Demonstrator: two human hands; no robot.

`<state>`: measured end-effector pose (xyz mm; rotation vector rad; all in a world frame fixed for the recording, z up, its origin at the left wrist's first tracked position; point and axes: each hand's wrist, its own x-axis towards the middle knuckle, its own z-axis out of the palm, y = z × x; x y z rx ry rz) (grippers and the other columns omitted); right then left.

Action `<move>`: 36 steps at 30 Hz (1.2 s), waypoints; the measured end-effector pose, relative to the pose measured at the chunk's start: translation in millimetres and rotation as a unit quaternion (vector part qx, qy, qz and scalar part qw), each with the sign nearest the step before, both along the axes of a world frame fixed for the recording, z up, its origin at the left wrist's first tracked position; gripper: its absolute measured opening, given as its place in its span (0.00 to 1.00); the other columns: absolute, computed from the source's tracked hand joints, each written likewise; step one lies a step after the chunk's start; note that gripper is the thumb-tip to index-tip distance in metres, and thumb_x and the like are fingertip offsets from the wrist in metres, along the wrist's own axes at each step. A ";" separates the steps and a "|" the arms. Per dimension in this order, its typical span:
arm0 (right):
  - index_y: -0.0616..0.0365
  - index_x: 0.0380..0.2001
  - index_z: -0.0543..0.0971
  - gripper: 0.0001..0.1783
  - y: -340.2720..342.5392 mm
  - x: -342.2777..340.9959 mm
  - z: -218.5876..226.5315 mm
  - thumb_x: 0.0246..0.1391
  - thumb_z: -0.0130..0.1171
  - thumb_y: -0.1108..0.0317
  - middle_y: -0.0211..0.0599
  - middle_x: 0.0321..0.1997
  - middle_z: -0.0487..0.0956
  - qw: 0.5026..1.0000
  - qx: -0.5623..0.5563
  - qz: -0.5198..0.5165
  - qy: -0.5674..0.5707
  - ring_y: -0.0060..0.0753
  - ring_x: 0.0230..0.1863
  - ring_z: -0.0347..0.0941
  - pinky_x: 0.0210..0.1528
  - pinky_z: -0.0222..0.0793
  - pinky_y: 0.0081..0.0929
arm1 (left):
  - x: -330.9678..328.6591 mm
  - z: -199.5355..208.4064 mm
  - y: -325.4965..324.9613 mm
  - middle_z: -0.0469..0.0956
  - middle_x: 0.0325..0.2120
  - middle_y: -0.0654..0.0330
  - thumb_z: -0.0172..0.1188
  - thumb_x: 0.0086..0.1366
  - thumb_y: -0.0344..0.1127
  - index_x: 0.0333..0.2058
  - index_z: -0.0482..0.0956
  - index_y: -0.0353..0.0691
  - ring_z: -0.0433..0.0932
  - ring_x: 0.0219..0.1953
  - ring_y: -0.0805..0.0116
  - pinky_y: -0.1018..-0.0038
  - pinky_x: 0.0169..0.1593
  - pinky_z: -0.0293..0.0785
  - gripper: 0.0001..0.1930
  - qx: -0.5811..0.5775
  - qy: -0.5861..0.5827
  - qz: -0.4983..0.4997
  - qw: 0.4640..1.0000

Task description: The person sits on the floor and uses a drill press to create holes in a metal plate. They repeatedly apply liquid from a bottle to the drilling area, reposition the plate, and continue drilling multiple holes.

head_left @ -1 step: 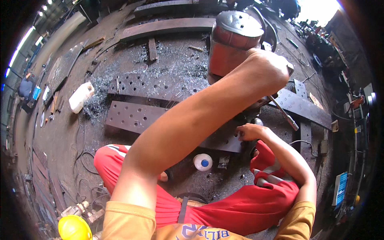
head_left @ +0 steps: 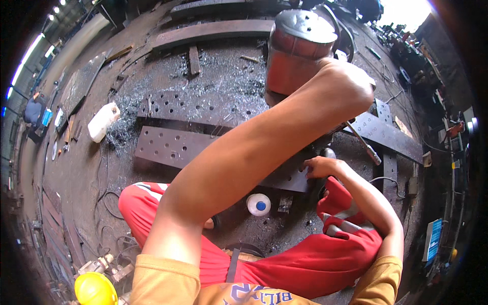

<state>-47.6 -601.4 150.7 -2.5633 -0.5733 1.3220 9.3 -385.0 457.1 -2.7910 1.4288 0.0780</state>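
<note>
My left forearm crosses the view to the upper right, where my left hand (head_left: 348, 84) is closed in a fist beside a red machine with a shiny metal cap (head_left: 292, 68). It looks like a drill; what the fist holds is hidden behind its back. Below the fist a metal rod with a thicker end (head_left: 365, 143) sticks out. My right hand (head_left: 323, 166) rests with bent, parted fingers at the right end of a dark steel plate with holes (head_left: 168, 147). My left arm covers the plate's middle and the machine's lower part.
Another holed plate (head_left: 190, 109) lies behind, among metal shavings. A white jug (head_left: 103, 123) stands left; a white bottle with a blue cap (head_left: 258, 205) stands between my legs. Steel bars (head_left: 386, 137) cross at right. A yellow helmet (head_left: 95, 290) is lower left, and a person (head_left: 34, 109) is far left.
My left fist has shifted slightly right and down, and the forearm with it. My right hand stays at the plate's end.
</note>
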 end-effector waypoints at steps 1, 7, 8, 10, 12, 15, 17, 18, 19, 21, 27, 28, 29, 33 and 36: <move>0.51 0.60 0.78 0.29 -2.0 8.9 -0.4 0.55 0.65 0.54 0.53 0.53 0.83 0.999 0.000 -0.022 0.027 0.55 0.56 0.79 0.58 0.75 0.46 | 7.1 -8.1 0.5 0.87 0.37 0.50 0.69 0.47 0.32 0.37 0.90 0.42 0.87 0.41 0.56 0.63 0.45 0.83 0.15 -0.004 0.000 0.008 1.000; 0.56 0.56 0.79 0.27 -8.6 25.2 -20.9 0.56 0.65 0.55 0.54 0.52 0.83 0.995 -0.006 -0.067 -0.074 0.56 0.56 0.79 0.58 0.75 0.48 | 7.1 -12.8 18.0 0.87 0.34 0.48 0.67 0.44 0.33 0.32 0.90 0.41 0.87 0.39 0.55 0.63 0.43 0.83 0.13 -0.055 -0.026 -0.019 0.998; 0.56 0.55 0.80 0.26 -8.3 23.1 -21.1 0.56 0.65 0.56 0.54 0.52 0.83 0.994 0.021 -0.074 -0.073 0.56 0.56 0.79 0.58 0.75 0.48 | 0.6 -1.9 14.3 0.87 0.33 0.48 0.67 0.43 0.33 0.32 0.90 0.41 0.87 0.39 0.55 0.63 0.43 0.83 0.13 -0.033 -0.015 -0.013 0.999; 0.56 0.55 0.80 0.25 -10.5 16.9 -24.0 0.56 0.65 0.56 0.53 0.51 0.84 0.994 0.046 -0.087 -0.056 0.56 0.55 0.80 0.57 0.75 0.48 | -1.6 2.3 10.4 0.86 0.31 0.48 0.67 0.42 0.34 0.30 0.90 0.41 0.87 0.37 0.55 0.62 0.41 0.83 0.14 -0.031 -0.015 -0.021 0.999; 0.55 0.54 0.80 0.24 8.6 23.9 -27.5 0.57 0.64 0.56 0.52 0.50 0.84 0.995 0.058 -0.072 -0.028 0.56 0.54 0.80 0.56 0.75 0.47 | -0.4 0.1 19.3 0.86 0.30 0.48 0.67 0.40 0.34 0.30 0.90 0.41 0.87 0.34 0.55 0.62 0.39 0.83 0.14 -0.058 -0.044 -0.015 0.997; 0.55 0.53 0.81 0.23 -5.8 19.7 -50.0 0.57 0.64 0.57 0.51 0.49 0.85 0.990 0.114 -0.035 -0.080 0.55 0.53 0.81 0.55 0.76 0.46 | 3.2 -10.1 18.3 0.86 0.28 0.48 0.67 0.39 0.34 0.29 0.90 0.41 0.87 0.32 0.55 0.62 0.37 0.83 0.13 -0.122 -0.070 -0.024 0.990; 0.55 0.52 0.81 0.22 -9.7 21.1 -54.4 0.57 0.64 0.57 0.51 0.49 0.84 0.989 0.113 -0.032 -0.084 0.55 0.52 0.81 0.55 0.76 0.46 | 3.6 -11.9 21.7 0.86 0.28 0.48 0.67 0.39 0.34 0.28 0.90 0.41 0.87 0.32 0.55 0.62 0.36 0.83 0.13 -0.141 -0.077 -0.047 0.986; 0.55 0.52 0.81 0.22 -6.6 22.7 -52.1 0.57 0.63 0.57 0.51 0.48 0.84 0.989 0.115 -0.030 -0.086 0.55 0.52 0.81 0.55 0.76 0.46 | 3.5 -10.2 24.0 0.86 0.28 0.48 0.67 0.40 0.34 0.28 0.90 0.41 0.87 0.32 0.54 0.62 0.36 0.83 0.13 -0.137 -0.081 -0.054 0.986; 0.55 0.52 0.81 0.22 -2.2 24.9 -50.1 0.57 0.63 0.57 0.51 0.49 0.84 0.991 0.105 -0.027 -0.081 0.55 0.52 0.81 0.55 0.76 0.46 | 2.9 -9.1 27.0 0.86 0.28 0.48 0.67 0.40 0.34 0.29 0.90 0.41 0.87 0.32 0.54 0.62 0.36 0.83 0.13 -0.132 -0.083 -0.061 0.986; 0.55 0.52 0.81 0.22 -3.2 22.7 -48.9 0.57 0.63 0.56 0.51 0.49 0.84 0.994 0.080 -0.033 -0.071 0.55 0.53 0.80 0.55 0.76 0.46 | 1.1 -8.1 25.8 0.86 0.27 0.48 0.66 0.41 0.34 0.28 0.90 0.41 0.87 0.32 0.54 0.62 0.36 0.83 0.13 -0.116 -0.084 -0.065 0.988; 0.56 0.52 0.81 0.23 -3.7 13.8 -60.7 0.58 0.63 0.56 0.50 0.51 0.84 0.991 0.099 -0.024 -0.084 0.56 0.54 0.80 0.56 0.75 0.46 | -0.6 -10.7 23.7 0.85 0.26 0.48 0.66 0.41 0.34 0.27 0.89 0.40 0.87 0.31 0.54 0.61 0.35 0.83 0.11 -0.133 -0.097 -0.074 0.983; 0.55 0.52 0.81 0.23 0.9 14.0 -55.9 0.58 0.63 0.56 0.50 0.50 0.84 0.993 0.088 -0.030 -0.070 0.55 0.54 0.80 0.56 0.75 0.46 | 0.2 -13.5 25.1 0.85 0.26 0.48 0.67 0.41 0.34 0.26 0.89 0.40 0.87 0.31 0.54 0.61 0.35 0.83 0.11 -0.142 -0.108 -0.080 0.981; 0.55 0.52 0.81 0.23 5.2 14.8 -50.7 0.58 0.63 0.56 0.50 0.50 0.84 0.995 0.077 -0.035 -0.057 0.55 0.54 0.80 0.56 0.75 0.45 | 1.4 -16.8 27.0 0.85 0.26 0.48 0.67 0.41 0.35 0.26 0.89 0.40 0.87 0.30 0.53 0.61 0.35 0.83 0.11 -0.150 -0.120 -0.089 0.977; 0.53 0.52 0.81 0.22 -4.0 12.2 -48.2 0.57 0.64 0.57 0.49 0.49 0.85 0.994 0.076 -0.047 -0.062 0.54 0.53 0.81 0.55 0.76 0.45 | 4.9 -32.7 28.5 0.85 0.26 0.49 0.67 0.40 0.35 0.25 0.89 0.40 0.86 0.29 0.54 0.61 0.34 0.83 0.11 -0.224 -0.178 -0.117 0.951; 0.52 0.52 0.81 0.22 -13.9 17.0 -58.5 0.56 0.65 0.57 0.48 0.48 0.85 0.994 0.090 -0.043 -0.044 0.53 0.52 0.81 0.55 0.76 0.45 | 2.7 -23.6 26.9 0.85 0.30 0.51 0.67 0.44 0.36 0.30 0.89 0.43 0.85 0.33 0.56 0.60 0.37 0.80 0.12 -0.184 -0.131 -0.094 0.970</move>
